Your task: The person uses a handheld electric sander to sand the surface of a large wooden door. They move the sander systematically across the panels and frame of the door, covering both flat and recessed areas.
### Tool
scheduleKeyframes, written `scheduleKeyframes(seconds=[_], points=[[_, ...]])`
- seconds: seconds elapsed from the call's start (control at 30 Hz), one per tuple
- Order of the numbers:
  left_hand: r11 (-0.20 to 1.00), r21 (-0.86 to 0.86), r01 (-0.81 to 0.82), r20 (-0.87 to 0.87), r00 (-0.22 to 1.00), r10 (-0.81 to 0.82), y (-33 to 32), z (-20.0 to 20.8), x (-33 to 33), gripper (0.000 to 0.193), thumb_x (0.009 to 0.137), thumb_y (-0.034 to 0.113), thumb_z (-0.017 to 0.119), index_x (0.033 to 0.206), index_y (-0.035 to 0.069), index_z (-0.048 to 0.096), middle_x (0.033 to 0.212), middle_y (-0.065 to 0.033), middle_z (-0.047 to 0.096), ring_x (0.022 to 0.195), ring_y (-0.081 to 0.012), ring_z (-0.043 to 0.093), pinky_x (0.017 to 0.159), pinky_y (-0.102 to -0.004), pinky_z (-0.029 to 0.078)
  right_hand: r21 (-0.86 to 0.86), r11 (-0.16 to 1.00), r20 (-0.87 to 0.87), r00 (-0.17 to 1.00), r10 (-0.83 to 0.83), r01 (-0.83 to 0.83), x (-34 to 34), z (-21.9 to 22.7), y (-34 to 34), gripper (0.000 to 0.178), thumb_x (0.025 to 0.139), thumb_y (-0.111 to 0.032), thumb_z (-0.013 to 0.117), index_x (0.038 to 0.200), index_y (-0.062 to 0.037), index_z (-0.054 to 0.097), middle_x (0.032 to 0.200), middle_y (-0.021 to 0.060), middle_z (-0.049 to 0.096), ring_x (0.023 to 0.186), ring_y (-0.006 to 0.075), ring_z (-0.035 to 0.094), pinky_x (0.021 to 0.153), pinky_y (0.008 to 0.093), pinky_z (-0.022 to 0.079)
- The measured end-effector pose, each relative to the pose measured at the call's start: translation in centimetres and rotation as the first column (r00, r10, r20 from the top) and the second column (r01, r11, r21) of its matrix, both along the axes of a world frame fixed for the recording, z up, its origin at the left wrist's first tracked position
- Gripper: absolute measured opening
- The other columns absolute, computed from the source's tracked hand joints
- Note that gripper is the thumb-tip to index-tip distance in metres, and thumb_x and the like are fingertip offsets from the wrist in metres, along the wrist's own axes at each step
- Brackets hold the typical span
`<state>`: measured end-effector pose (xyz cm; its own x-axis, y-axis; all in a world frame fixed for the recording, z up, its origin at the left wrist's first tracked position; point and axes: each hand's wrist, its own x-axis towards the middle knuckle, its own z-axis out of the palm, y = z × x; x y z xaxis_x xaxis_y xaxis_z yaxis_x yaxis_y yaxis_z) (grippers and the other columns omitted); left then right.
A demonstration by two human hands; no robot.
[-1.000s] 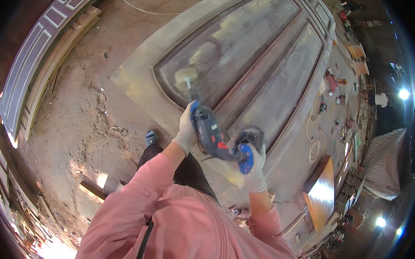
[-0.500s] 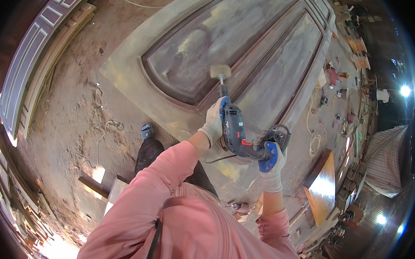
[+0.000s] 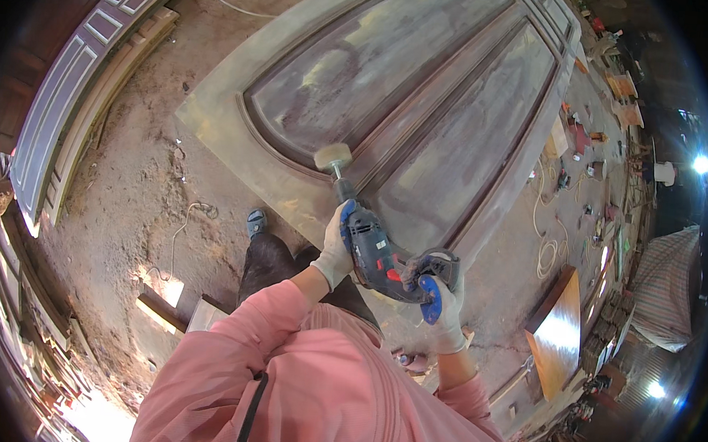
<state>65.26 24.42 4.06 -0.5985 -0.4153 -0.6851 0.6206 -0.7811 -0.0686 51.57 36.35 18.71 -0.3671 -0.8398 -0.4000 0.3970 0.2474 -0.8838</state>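
A dark power drill (image 3: pixel 376 254) with red switches is held in both my gloved hands. My left hand (image 3: pixel 337 248) wraps round its front body, behind the chuck. At the rear, my right hand (image 3: pixel 446 306) grips the drill's handle end, fingers closed; the glove is white with a blue palm. A round, tan sanding or buffing head (image 3: pixel 332 156) is fitted in the chuck. It lies over the lower moulding of a large panelled wooden door (image 3: pixel 252 185), whose surface is dusty, greyish brown. Whether the head presses on the wood I cannot tell.
On the far left stands a purple-brown panelled door (image 3: pixel 65 86) on edge. To the right a varnished board (image 3: pixel 555 331) leans near a coiled cord (image 3: pixel 547 257). Tools and scraps litter the ground beyond the door. A thin cable (image 3: pixel 178 240) lies on the dirt floor.
Both my hands have brought the drill nearer to me and leftward. Its head has shifted from between the door's two panels toward the near moulding corner of the left panel.
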Motion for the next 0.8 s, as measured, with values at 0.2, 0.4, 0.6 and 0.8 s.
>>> scheduleKeyframes(seconds=[0.2, 0.4, 0.6, 0.8], points=[[0.999, 0.033, 0.036, 0.009, 0.999, -0.037, -0.3, -1.0, 4.5, 0.035, 0.093, 0.045, 0.062, 0.099, 0.011, 0.064, 0.088, -0.0109, 0.070, 0.076, -0.0294, 0.067, 0.071, -0.0471, 0.057, 0.054, 0.982, 0.080, 0.980, -0.183, 0.179, 5.2, -1.1, 1.7, 0.031, 0.088, 0.006, 0.055, 0.118, 0.0047, 0.063, 0.102, 0.0113, 0.070, 0.090, 0.0193, 0.068, 0.080, 0.0322, 0.057], [0.961, 0.057, 0.269, 0.056, 0.960, -0.273, -1.9, -1.0, 7.4, 0.039, 0.092, 0.051, 0.063, 0.093, 0.012, 0.067, 0.085, -0.0084, 0.070, 0.073, -0.0276, 0.067, 0.072, -0.0443, 0.058, 0.029, 0.961, 0.124, 0.953, -0.276, 0.275, 9.8, -1.9, 2.3, 0.034, 0.087, 0.005, 0.056, 0.120, 0.0002, 0.057, 0.109, 0.0160, 0.065, 0.092, 0.0265, 0.066, 0.080, 0.0399, 0.057], [0.952, -0.007, 0.306, 0.091, 0.948, -0.304, -3.1, -1.4, 11.2, 0.035, 0.094, 0.045, 0.062, 0.094, 0.010, 0.066, 0.085, -0.0087, 0.070, 0.072, -0.0256, 0.067, 0.070, -0.0419, 0.058, 0.043, 0.931, -0.007, 0.932, -0.362, 0.362, 15.8, -2.3, 2.8, 0.040, 0.086, 0.004, 0.056, 0.126, -0.0011, 0.052, 0.108, 0.0158, 0.065, 0.092, 0.0264, 0.066, 0.082, 0.0419, 0.058], [0.907, -0.096, 0.411, 0.116, 0.909, -0.400, -5.3, -3.3, 15.7, 0.030, 0.097, 0.038, 0.062, 0.095, 0.008, 0.065, 0.084, -0.0088, 0.069, 0.075, -0.0241, 0.067, 0.074, -0.0407, 0.058, 0.044, 0.831, 0.037, 0.830, -0.556, 0.555, 23.0, -0.4, 0.8, 0.036, 0.086, 0.002, 0.056, 0.122, -0.0002, 0.055, 0.110, 0.0170, 0.066, 0.095, 0.0268, 0.067, 0.084, 0.0412, 0.057]])
